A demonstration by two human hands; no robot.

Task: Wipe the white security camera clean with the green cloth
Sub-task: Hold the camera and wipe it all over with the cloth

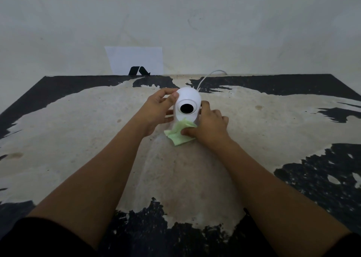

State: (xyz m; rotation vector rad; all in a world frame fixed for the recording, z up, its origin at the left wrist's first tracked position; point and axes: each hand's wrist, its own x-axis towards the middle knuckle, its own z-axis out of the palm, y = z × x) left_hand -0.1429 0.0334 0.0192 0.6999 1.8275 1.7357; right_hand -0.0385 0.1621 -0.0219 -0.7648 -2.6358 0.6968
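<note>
I see my left hand (156, 111) wrapped around the white camera (187, 105); my right hand (210, 124) pinches the green cloth (178, 134) against its base.

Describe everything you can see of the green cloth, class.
The green cloth is pale green, soft and crumpled, loosely folded. It lies on the worn table at the foot of the white security camera, one corner raised against the camera's lower front. The right hand pinches it, thumb on top. The left hand does not touch it.
</note>
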